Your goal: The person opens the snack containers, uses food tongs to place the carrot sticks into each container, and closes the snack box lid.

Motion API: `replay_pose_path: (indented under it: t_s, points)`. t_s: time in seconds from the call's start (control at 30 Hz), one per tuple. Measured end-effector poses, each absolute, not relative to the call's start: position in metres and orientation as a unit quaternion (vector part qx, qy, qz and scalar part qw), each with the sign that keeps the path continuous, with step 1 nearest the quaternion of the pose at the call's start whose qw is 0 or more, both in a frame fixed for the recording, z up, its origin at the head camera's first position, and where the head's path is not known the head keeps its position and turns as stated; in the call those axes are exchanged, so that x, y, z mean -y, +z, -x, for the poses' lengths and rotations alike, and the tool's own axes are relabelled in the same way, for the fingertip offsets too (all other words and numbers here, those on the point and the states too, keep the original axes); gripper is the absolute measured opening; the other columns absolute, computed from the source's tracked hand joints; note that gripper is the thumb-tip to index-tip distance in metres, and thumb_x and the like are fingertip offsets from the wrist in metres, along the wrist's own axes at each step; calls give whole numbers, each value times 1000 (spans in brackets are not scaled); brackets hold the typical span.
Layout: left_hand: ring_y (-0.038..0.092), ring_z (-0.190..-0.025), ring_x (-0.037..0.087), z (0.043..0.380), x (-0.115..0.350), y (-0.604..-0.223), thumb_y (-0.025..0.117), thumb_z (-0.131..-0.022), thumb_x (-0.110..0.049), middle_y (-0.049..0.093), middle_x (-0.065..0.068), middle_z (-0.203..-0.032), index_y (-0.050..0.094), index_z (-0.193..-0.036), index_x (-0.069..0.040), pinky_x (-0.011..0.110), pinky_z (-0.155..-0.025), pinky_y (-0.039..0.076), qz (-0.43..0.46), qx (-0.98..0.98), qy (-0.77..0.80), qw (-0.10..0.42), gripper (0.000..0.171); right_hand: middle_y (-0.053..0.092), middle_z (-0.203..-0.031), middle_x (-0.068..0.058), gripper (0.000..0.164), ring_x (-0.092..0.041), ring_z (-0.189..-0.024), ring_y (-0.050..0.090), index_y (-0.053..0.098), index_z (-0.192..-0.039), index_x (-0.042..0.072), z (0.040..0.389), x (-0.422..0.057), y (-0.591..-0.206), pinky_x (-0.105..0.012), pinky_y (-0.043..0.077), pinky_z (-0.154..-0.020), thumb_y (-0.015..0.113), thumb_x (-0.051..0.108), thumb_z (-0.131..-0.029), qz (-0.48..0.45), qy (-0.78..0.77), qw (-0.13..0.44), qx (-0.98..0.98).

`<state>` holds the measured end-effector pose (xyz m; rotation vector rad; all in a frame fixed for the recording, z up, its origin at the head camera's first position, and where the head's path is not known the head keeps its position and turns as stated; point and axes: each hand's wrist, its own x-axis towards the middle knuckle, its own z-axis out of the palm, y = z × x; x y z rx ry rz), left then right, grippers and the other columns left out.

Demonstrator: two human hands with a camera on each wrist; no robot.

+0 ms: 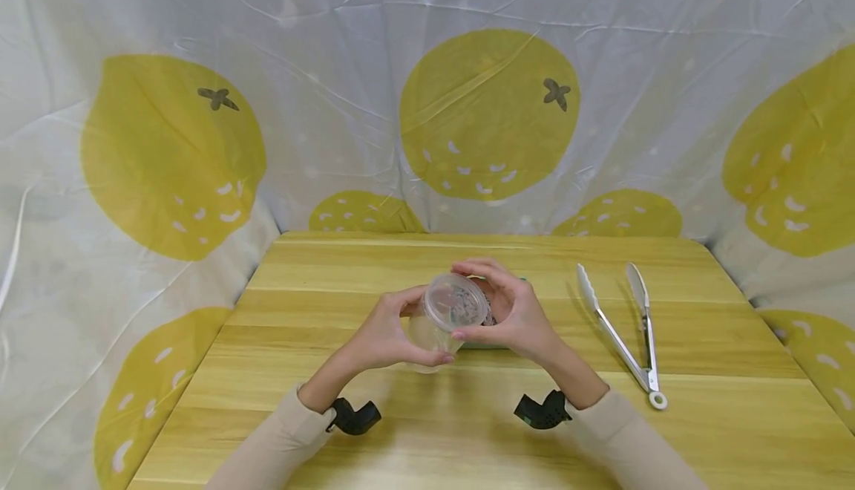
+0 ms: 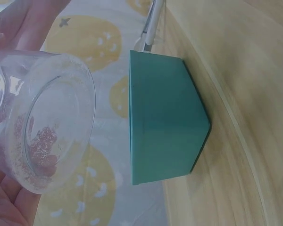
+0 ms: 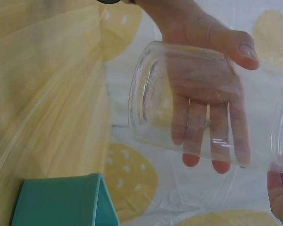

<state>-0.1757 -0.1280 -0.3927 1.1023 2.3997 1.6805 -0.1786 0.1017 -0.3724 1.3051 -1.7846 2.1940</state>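
Observation:
My left hand (image 1: 382, 332) grips the side of a clear jar (image 2: 61, 122), thumb on one side and fingers on the other. The right hand (image 1: 517, 321) holds the translucent lid (image 1: 457, 302) at the jar's top, fingers curved about its rim. In the head view the jar is tilted, its lid facing up toward the camera. The right wrist view shows the jar's see-through wall (image 3: 203, 103), with the left fingers behind it. A green box (image 2: 170, 117) stands on the table just beyond the jar, mostly hidden by the right hand in the head view.
Metal tongs (image 1: 646, 341) lie spread on the right side of the wooden table (image 1: 320, 267), ring end toward me. Small dark-patterned contents (image 1: 490, 312) show in the green box, too hidden to identify. A lemon-print cloth (image 1: 320, 104) hangs behind and beside the table.

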Motion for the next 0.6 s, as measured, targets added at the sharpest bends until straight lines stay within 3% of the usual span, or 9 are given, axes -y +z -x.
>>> replay_pose_path:
  t_s: [0.2, 0.4, 0.6]
  points:
    - [68, -103, 23, 176, 129, -395, 95, -66, -20, 70, 10, -115, 64, -128, -11, 37, -87, 55, -372, -758, 536, 9, 70, 47, -134, -27, 80, -29, -126, 49, 45, -134, -21, 187, -104, -371, -37, 40, -107, 90, 3, -72, -452, 694, -8, 560]
    - [68, -103, 23, 175, 129, -395, 94, -67, -20, 70, 9, -115, 63, -129, -10, 37, -87, 54, -383, -749, 540, 19, 70, 45, -137, -28, 79, -31, -127, 48, 44, -135, -21, 193, -108, -370, -39, 44, -103, 88, 2, -74, -482, 679, -43, 552]
    - [67, -105, 22, 176, 129, -395, 95, -66, -20, 70, 9, -117, 63, -130, -11, 38, -89, 54, -379, -752, 539, 13, 72, 44, -138, -29, 84, -31, -130, 46, 42, -137, -20, 192, -108, -370, -37, 42, -105, 89, 8, -74, -482, 669, -35, 564]
